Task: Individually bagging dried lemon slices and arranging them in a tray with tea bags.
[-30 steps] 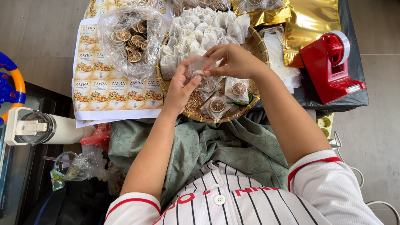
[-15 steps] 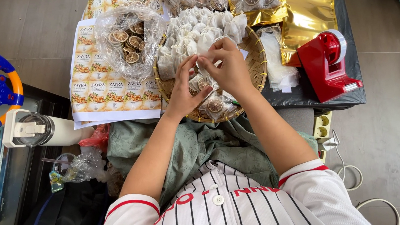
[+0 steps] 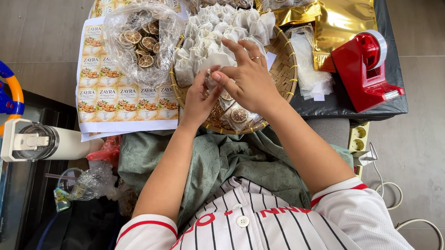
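pinching a small clear packet [image 3: 211,79] between my left hand [image 3: 199,98] and right hand [image 3: 247,79], fingers narrow, over the basket [image 3: 286,56] for any spills.

A single head-worn camera looks almost straight down from above the person's chest, close to the work. The striped shirt [image 3: 277,240] fills the lower edge; the woven basket [image 3: 286,56] sits upper centre; the floor [image 3: 431,157] borders both sides. No second view exists.
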